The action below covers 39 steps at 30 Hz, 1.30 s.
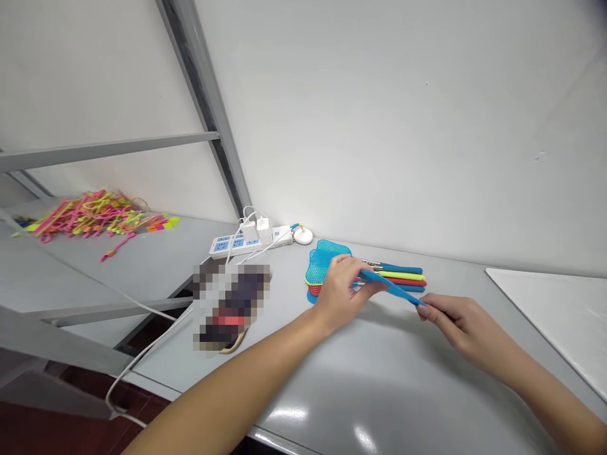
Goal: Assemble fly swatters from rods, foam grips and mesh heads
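Observation:
Both hands grip a blue fly swatter head (396, 290), a thin flat piece seen nearly edge-on above the table. My left hand (346, 284) pinches its left end between thumb and fingers. At the right end, my right hand (453, 319) closes on its edge. Just behind my left hand lies a stack of fly swatters (327, 258) with blue and red mesh heads, metal rods and blue, yellow-green and red handles pointing right. My left hand hides part of that stack.
A blurred-out phone-like object (237, 309) lies on the table (341, 392) at left. Behind it sit a power strip (284, 236) with white cables and a round white device (303, 236). Pink and yellow pieces (95, 215) heap on the left shelf; a white sheet (559, 316) lies right.

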### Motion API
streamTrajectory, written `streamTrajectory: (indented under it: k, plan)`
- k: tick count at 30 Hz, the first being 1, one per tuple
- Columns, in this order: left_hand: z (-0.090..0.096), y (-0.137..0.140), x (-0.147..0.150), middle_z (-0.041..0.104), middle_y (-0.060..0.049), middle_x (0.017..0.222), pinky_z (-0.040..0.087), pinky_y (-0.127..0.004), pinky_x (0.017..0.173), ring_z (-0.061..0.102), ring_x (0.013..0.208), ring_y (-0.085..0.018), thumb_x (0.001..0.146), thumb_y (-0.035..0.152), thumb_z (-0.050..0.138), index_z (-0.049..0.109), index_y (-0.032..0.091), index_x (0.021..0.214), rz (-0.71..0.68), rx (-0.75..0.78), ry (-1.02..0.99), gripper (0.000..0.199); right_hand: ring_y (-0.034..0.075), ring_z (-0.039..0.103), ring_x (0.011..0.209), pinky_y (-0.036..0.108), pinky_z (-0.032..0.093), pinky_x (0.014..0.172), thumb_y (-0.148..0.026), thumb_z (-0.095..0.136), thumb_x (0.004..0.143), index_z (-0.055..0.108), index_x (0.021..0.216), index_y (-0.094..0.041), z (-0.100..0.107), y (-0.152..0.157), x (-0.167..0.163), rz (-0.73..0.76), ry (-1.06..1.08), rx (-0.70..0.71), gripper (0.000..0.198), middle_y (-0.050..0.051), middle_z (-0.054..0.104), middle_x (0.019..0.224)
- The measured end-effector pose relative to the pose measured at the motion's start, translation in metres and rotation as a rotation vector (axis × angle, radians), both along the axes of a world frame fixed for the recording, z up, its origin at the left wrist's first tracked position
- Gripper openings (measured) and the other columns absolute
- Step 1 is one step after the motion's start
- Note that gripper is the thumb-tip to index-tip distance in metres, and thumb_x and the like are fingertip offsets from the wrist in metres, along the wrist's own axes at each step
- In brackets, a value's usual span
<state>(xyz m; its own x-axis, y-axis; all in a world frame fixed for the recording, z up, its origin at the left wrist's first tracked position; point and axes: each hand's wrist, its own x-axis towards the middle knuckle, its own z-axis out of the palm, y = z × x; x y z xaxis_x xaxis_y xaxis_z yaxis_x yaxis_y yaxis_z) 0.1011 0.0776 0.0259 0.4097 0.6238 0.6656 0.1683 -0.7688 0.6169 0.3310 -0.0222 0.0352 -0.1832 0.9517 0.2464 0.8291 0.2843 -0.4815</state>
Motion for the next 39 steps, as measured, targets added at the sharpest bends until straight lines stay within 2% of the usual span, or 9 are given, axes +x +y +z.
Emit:
streamTrajectory:
  k: [5, 9, 18, 23, 27, 30, 34, 37, 39]
  plan:
    - [-0.004, -0.003, 0.003, 0.065, -0.001, 0.074, 0.045, -0.033, 0.074, 0.058, 0.072, -0.019, 0.091, 0.049, 0.058, 0.066, 0.023, 0.079, -0.001, -0.112, 0.008, 0.030, 0.014, 0.044, 0.049, 0.028, 0.035, 0.048, -0.037, 0.042, 0.101, 0.051, 0.075, -0.025, -0.003, 0.001, 0.003, 0.023, -0.073, 0.148, 0.030, -0.003, 0.049, 0.059]
    - [-0.006, -0.007, 0.008, 0.053, 0.002, 0.061, 0.039, -0.028, 0.056, 0.047, 0.058, -0.014, 0.093, 0.051, 0.054, 0.054, 0.021, 0.066, 0.012, -0.261, -0.054, 0.041, 0.015, 0.044, 0.050, 0.030, 0.031, 0.049, -0.034, 0.045, 0.100, 0.058, 0.082, -0.025, -0.005, 0.003, 0.010, 0.007, -0.204, 0.315, 0.024, -0.001, 0.054, 0.064]
    - [-0.004, -0.008, 0.015, 0.048, 0.004, 0.060, 0.039, -0.024, 0.051, 0.045, 0.055, -0.012, 0.094, 0.053, 0.051, 0.045, 0.020, 0.063, -0.017, -0.476, -0.172, 0.045, 0.018, 0.058, 0.073, 0.030, 0.044, 0.063, -0.020, 0.061, 0.093, 0.068, 0.103, -0.026, -0.003, 0.008, 0.009, -0.047, -0.241, 0.644, 0.013, 0.001, 0.071, 0.076]
    - [-0.012, -0.007, 0.019, 0.054, 0.002, 0.065, 0.045, -0.025, 0.054, 0.052, 0.059, -0.013, 0.095, 0.049, 0.051, 0.050, 0.020, 0.071, 0.033, -0.468, -0.185, 0.038, 0.018, 0.055, 0.072, 0.032, 0.044, 0.064, -0.024, 0.060, 0.095, 0.067, 0.099, -0.022, -0.004, 0.008, 0.008, -0.061, -0.273, 0.594, 0.008, 0.003, 0.068, 0.078]
    - [-0.015, -0.006, 0.017, 0.062, -0.008, 0.105, 0.052, -0.037, 0.082, 0.061, 0.093, -0.022, 0.093, 0.039, 0.056, 0.051, 0.021, 0.113, 0.158, -0.360, -0.219, 0.027, 0.020, 0.055, 0.076, 0.034, 0.045, 0.064, -0.023, 0.047, 0.101, 0.065, 0.100, -0.021, -0.010, 0.010, 0.003, -0.023, -0.249, 0.449, 0.018, 0.005, 0.067, 0.084]
    - [-0.006, -0.010, 0.011, 0.047, -0.013, 0.140, 0.031, -0.053, 0.111, 0.044, 0.130, -0.029, 0.089, 0.028, 0.063, 0.043, 0.026, 0.134, 0.244, -0.086, -0.099, 0.049, 0.021, 0.057, 0.084, 0.034, 0.048, 0.069, -0.024, 0.044, 0.102, 0.063, 0.099, -0.023, -0.019, 0.011, -0.003, -0.007, -0.138, 0.339, 0.019, 0.006, 0.066, 0.091]
    - [0.010, -0.026, 0.008, 0.045, -0.013, 0.149, 0.003, -0.069, 0.114, 0.032, 0.139, -0.036, 0.093, 0.035, 0.057, 0.054, 0.027, 0.130, 0.247, 0.421, 0.469, 0.038, 0.020, 0.058, 0.084, 0.036, 0.050, 0.073, -0.026, 0.041, 0.102, 0.061, 0.096, -0.024, -0.025, 0.010, -0.013, 0.007, -0.038, 0.153, 0.021, 0.005, 0.063, 0.089]
    - [0.011, -0.038, 0.013, 0.048, -0.015, 0.147, 0.001, -0.073, 0.113, 0.033, 0.139, -0.036, 0.092, 0.050, 0.056, 0.059, 0.021, 0.122, 0.139, 0.482, 0.706, 0.041, 0.020, 0.058, 0.081, 0.036, 0.049, 0.072, -0.025, 0.036, 0.103, 0.058, 0.090, -0.024, -0.025, 0.007, -0.018, 0.004, -0.019, 0.040, 0.025, 0.004, 0.060, 0.085]
    - [0.008, -0.043, 0.017, 0.055, -0.014, 0.140, 0.005, -0.073, 0.113, 0.039, 0.134, -0.034, 0.093, 0.047, 0.055, 0.060, 0.019, 0.118, 0.087, 0.481, 0.782, 0.038, 0.020, 0.057, 0.080, 0.037, 0.049, 0.070, -0.026, 0.034, 0.103, 0.055, 0.087, -0.024, -0.023, 0.006, -0.020, -0.008, -0.036, 0.007, 0.026, 0.003, 0.059, 0.084]
